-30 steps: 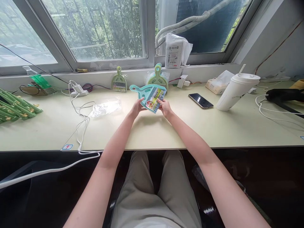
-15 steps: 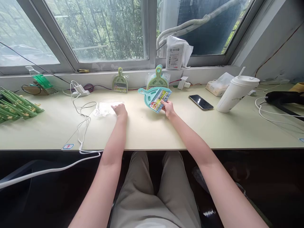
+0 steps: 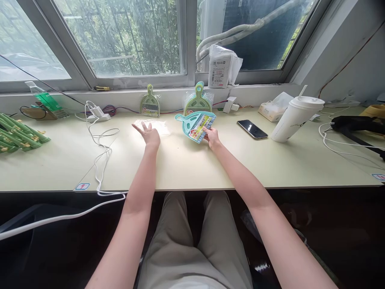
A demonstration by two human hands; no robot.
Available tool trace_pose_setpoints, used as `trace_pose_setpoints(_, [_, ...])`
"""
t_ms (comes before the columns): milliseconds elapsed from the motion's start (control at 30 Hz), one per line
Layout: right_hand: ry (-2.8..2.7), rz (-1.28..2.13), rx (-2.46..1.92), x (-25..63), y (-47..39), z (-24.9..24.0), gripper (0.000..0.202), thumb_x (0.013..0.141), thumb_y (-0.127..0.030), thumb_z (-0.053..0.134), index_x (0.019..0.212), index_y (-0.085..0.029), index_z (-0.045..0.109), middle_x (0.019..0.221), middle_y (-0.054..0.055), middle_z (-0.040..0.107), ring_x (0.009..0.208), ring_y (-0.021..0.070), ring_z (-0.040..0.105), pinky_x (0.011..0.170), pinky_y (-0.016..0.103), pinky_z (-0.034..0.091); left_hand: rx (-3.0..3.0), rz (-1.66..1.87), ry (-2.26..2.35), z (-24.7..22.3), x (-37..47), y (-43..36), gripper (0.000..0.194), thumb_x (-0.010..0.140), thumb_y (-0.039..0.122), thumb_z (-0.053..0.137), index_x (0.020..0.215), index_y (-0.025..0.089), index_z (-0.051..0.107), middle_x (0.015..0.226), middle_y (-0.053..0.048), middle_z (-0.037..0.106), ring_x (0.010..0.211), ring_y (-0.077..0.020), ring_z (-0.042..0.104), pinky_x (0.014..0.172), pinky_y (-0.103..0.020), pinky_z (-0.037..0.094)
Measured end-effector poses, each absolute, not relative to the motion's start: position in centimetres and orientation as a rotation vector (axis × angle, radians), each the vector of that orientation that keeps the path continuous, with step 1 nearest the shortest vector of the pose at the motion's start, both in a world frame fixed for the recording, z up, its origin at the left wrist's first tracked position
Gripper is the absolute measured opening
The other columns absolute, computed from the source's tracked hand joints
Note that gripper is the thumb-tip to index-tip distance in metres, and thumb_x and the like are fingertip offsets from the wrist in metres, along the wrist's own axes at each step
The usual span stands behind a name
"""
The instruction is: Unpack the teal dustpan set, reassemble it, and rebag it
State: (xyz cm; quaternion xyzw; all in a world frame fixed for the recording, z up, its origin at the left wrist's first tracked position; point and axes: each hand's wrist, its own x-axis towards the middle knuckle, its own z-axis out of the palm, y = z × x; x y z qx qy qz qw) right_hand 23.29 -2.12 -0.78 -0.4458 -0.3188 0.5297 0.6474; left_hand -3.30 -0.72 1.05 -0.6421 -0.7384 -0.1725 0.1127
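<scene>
My right hand grips a small turquoise dustpan-and-brush set by its lower right edge, where a printed label shows. The set is tilted above the desk, its handle pointing left. My left hand has its fingers spread over a clear plastic bag that lies on the desk; whether the fingers press on it I cannot tell. Behind, a green dustpan set in clear wrap leans against the wall. More wrapped green dustpan sets lean there, just beyond the one in my right hand.
White cables trail over the desk on the left, near green bundled packets and a bottle of green liquid. To the right are a phone, a tissue pack and a lidded white cup.
My left hand's fingers have opened from a closed shape and spread. The plastic bag has shifted right and away from me. My right hand still grips the dustpan set in nearly the same place.
</scene>
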Motion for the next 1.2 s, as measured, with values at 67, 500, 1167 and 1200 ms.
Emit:
trace_pose_setpoints(67, [-0.729, 1.209, -1.014, 23.3, -2.1, -0.8, 0.008, 0.091, -0.009, 0.058, 0.087, -0.015, 0.062, 0.08, 0.001, 0.074, 0.069, 0.0127, 0.07, 0.077, 0.03, 0.063, -1.786, -0.414, -2.184, 1.2, -3.4, -0.7, 0.036, 0.08, 0.003, 0.049, 0.107, 0.011, 0.072, 0.152, -0.016, 0.046, 0.153, -0.0367, 0.011, 0.112, -0.07, -0.017])
trace_pose_setpoints(500, [-0.785, 1.226, -1.03, 23.1, -2.5, -0.5, 0.008, 0.09, -0.009, 0.058, 0.087, -0.015, 0.063, 0.08, 0.002, 0.074, 0.07, 0.0131, 0.07, 0.077, 0.031, 0.063, -2.303, -0.495, -2.106, -1.5, -2.1, 0.4, 0.062, 0.086, 0.011, 0.034, 0.145, 0.022, 0.051, 0.151, -0.01, 0.049, 0.14, -0.0303, 0.041, 0.121, -0.062, 0.008])
trace_pose_setpoints(1167, [-0.869, 1.412, -1.067, 23.6, -1.8, -0.4, 0.01, 0.088, -0.005, 0.06, 0.083, -0.011, 0.066, 0.072, 0.006, 0.075, 0.063, 0.0139, 0.071, 0.068, 0.027, 0.063, -2.153, -0.5, -2.254, -0.8, -1.9, 0.3, 0.041, 0.087, 0.021, 0.043, 0.119, 0.016, 0.067, 0.13, -0.019, 0.062, 0.125, -0.0329, 0.053, 0.099, -0.044, 0.046])
trace_pose_setpoints(1200, [-0.888, 1.434, -1.078, 23.7, -1.8, -0.4, 0.01, 0.088, -0.004, 0.06, 0.083, -0.01, 0.067, 0.072, 0.007, 0.075, 0.062, 0.0142, 0.071, 0.068, 0.027, 0.063, -2.12, -0.499, -2.261, -0.8, -2.1, 0.3, 0.042, 0.086, 0.018, 0.042, 0.119, 0.016, 0.067, 0.127, -0.019, 0.063, 0.122, -0.0326, 0.055, 0.098, -0.043, 0.047])
